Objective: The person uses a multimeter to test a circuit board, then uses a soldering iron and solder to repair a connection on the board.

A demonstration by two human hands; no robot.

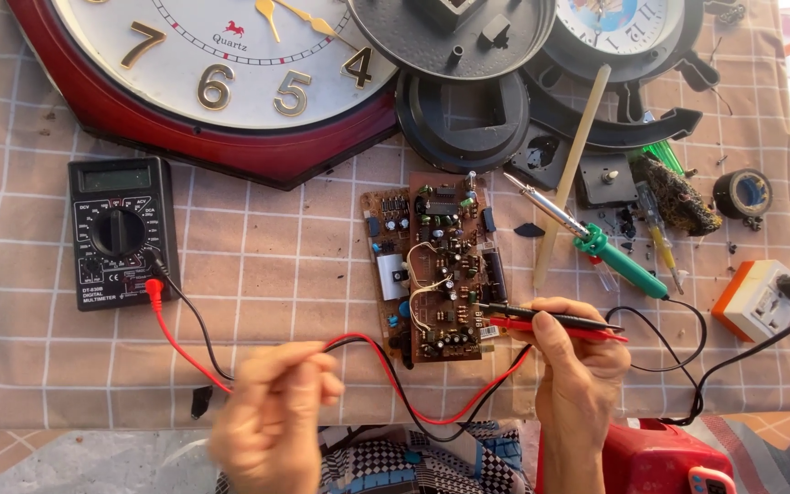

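My right hand (pixel 578 366) grips a black probe (pixel 550 316) and a red probe (pixel 564 329) together, their tips touching the lower right part of a brown circuit board (pixel 436 265) covered in small parts. My left hand (pixel 276 416) is blurred, low at the near edge, fingers curled with nothing seen in them, close to the red and black leads (pixel 386 370). The leads run left to a black multimeter (pixel 122 233) with a round dial.
A checked cloth (pixel 258 265) covers the table. A large red-rimmed wall clock (pixel 221 82) and black clock backs (pixel 464 114) lie at the far side. A green-handled soldering iron (pixel 596 242), a wooden stick (pixel 569 174), a tape roll (pixel 742 192) and an orange-white socket box (pixel 756 297) lie right.
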